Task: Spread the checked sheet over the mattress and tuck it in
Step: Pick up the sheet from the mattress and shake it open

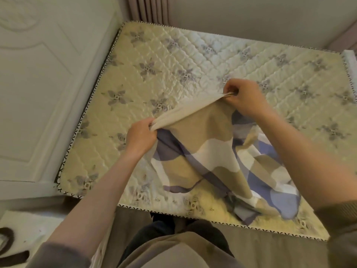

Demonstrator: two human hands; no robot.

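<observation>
The left hand [141, 135] is closed in a fist-like pinch on one end of the checked sheet's [208, 155] upper edge, its fingers [151, 126] curled tight together with the cloth bunched between them and the thumb. The right hand [242, 94] grips the other end of that edge, higher and farther across the bed; its fingertips [230, 88] are pressed together around a small gathered fold of fabric. Between the two hands the hem is pulled into a taut, slanting line.

Below that line the sheet hangs and pools in soft folds on the near part of the mattress [173, 60], reaching down to its front edge. The cloth looks thin and matte, printed in large blocks of tan, white, pale blue and dark blue-grey. It is still mostly bunched, so most of the mattress lies uncovered.

The mattress top is cream, glossy quilted fabric stitched in a diamond pattern, with scattered grey-purple flower motifs. A black-and-white zigzag piping [90, 105] runs along its rounded edge. To the left stands a white headboard [34, 78] with raised moulded panels. Pinkish curtains [150, 10] hang in vertical pleats behind the far corner, beside a plain pale wall [251, 18]. Both forearms are bare, with grey-brown sleeves [58, 254] pushed up near the elbows.
</observation>
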